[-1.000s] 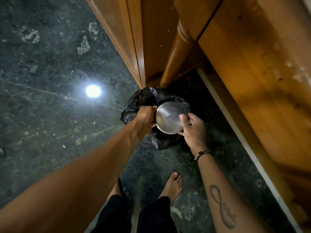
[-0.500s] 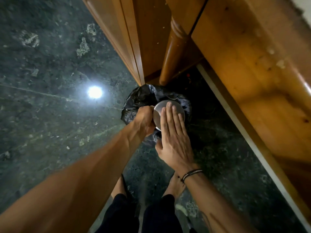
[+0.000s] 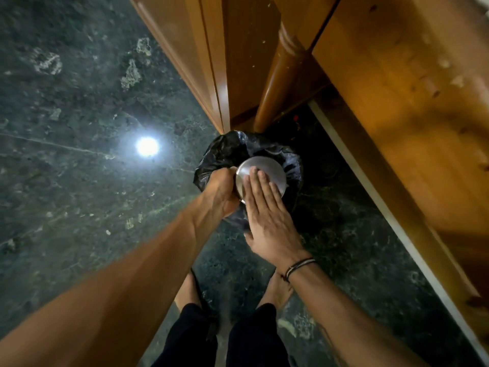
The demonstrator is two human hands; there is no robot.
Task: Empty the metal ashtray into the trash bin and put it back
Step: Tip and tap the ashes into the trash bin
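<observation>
The round metal ashtray (image 3: pixel 267 169) is turned bottom-up over the trash bin (image 3: pixel 230 151), which is lined with a black plastic bag. My left hand (image 3: pixel 221 192) grips the ashtray's left rim. My right hand (image 3: pixel 266 221) lies flat, fingers straight and together, with the fingertips resting on the ashtray's shiny underside. The inside of the bin is hidden under the ashtray and my hands.
A wooden cabinet (image 3: pixel 190 56) and a turned wooden leg (image 3: pixel 280 83) stand right behind the bin. A broad wooden panel (image 3: pixel 397 102) with a pale strip at its base runs along the right. My bare feet (image 3: pixel 275 290) stand on dark green marble floor (image 3: pixel 66 181).
One second ago my right hand pinched the ashtray's right rim. It then let go and flattened onto the underside, where it still rests. The left hand's grip is unchanged.
</observation>
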